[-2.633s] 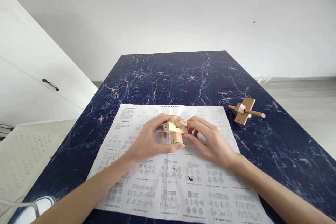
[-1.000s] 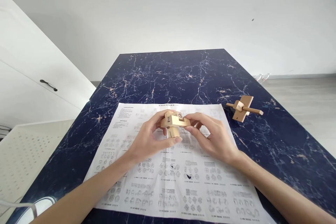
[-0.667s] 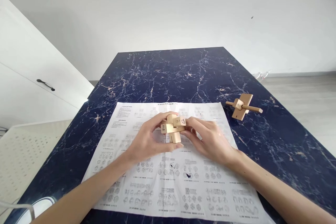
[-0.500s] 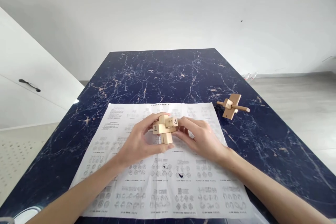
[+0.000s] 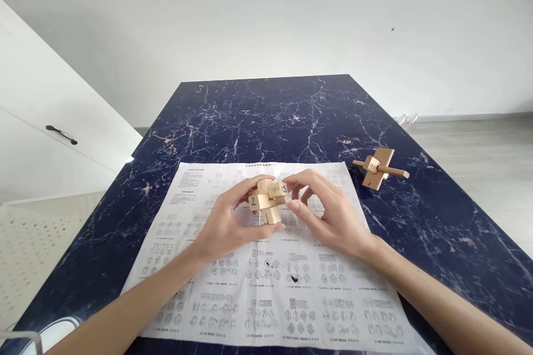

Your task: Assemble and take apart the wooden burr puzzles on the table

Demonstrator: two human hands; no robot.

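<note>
A wooden burr puzzle (image 5: 263, 201) of interlocked pale blocks, with handwritten numbers on its ends, is held over the printed sheet. My left hand (image 5: 227, 216) grips it from the left, thumb along the near block and fingers at the far side. Just right of the puzzle is my right hand (image 5: 328, 211), its thumb and forefinger spread apart. The forefinger tip is close to the numbered block end; I cannot tell if it touches. Under both hands lies the white instruction sheet (image 5: 200, 280), covered in small diagrams.
A second wooden puzzle (image 5: 378, 168), with a flat plate and a crossing rod, rests right of the sheet on the dark blue marbled table (image 5: 258, 116). A white cabinet (image 5: 83, 100) stands at left. A round white object (image 5: 52, 337) is partly visible at the lower left.
My right thumb and forefinger have spread, and the thumb has come away from the puzzle. The puzzle has tilted slightly in my left hand. The whole view has shifted a little.
</note>
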